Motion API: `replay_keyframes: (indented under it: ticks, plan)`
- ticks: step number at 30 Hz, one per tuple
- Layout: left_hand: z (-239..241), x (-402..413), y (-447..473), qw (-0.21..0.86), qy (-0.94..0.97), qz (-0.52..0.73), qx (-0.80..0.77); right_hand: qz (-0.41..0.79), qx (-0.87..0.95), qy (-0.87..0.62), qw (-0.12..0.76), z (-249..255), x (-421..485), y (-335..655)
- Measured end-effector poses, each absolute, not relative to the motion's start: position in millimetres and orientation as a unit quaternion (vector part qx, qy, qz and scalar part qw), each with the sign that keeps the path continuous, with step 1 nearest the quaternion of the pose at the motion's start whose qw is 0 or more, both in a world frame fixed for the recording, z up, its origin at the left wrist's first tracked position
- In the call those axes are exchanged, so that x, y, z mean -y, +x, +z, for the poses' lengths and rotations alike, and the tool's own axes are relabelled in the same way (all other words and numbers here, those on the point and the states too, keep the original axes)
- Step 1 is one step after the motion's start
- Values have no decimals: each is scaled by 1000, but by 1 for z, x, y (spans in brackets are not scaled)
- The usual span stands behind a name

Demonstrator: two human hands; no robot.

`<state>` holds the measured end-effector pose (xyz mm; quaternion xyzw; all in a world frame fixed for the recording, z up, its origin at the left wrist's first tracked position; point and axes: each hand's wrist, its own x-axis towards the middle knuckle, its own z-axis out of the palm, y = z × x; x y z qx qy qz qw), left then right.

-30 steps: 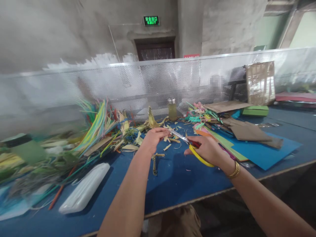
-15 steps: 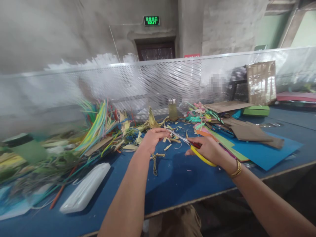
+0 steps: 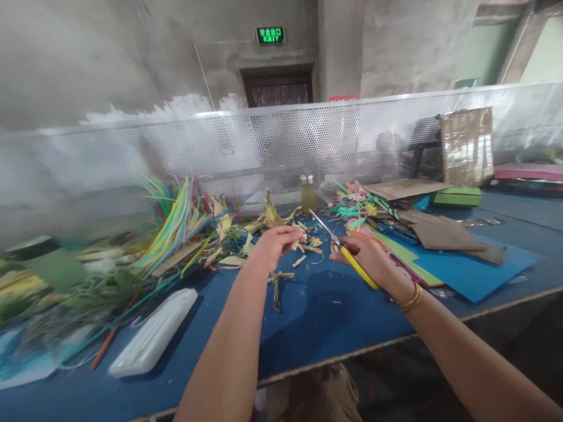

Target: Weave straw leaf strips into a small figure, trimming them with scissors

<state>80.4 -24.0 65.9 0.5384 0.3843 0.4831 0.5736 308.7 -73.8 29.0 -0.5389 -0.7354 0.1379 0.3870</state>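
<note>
My left hand (image 3: 278, 245) is pinched closed above the table, with a small pale piece of dried husk (image 3: 302, 238) at its fingertips; the fingers partly hide it. In my right hand (image 3: 363, 255) is a pair of scissors (image 3: 324, 225) with yellow handles, its blades pointing up and to the left. The scissor tips are apart from my left hand. Below my left hand, a small cross-shaped figure of tied husk (image 3: 276, 287) lies on the blue tabletop (image 3: 316, 334). Husk scraps (image 3: 299, 261) are scattered just beyond the hands.
Colourful strips (image 3: 169, 234) and dried plant material crowd the left side. A white plastic-wrapped pack (image 3: 153, 334) lies nearer. A small glass jar (image 3: 308, 196) stands at the back before a perforated metal screen (image 3: 281, 140). Blue paper (image 3: 488, 269) and cardboard pieces (image 3: 448, 237) lie at right.
The scissors have drawn away from my left fingertips, and their tips now point more upward. My left hand has hardly moved.
</note>
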Motion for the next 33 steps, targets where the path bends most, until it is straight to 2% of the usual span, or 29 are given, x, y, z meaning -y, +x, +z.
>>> replay_keyframes:
  ticks: [6,12,20,29,31,33]
  plan:
    - [67,10,64,584,433,587,-357,25,706,-666,238,35,49,296]
    - [67,1,56,615,345,634,-317,-32,694,-711,106,32,36,284]
    - [69,3,58,608,323,657,-307,-51,668,-742,42,17,31,286]
    - [56,3,74,603,397,616,-315,-56,669,-738,-72,40,34,269]
    - [50,6,84,602,448,573,-330,-65,680,-728,-63,43,34,270]
    - [46,8,92,594,497,540,-331,-79,697,-713,-1,47,33,273]
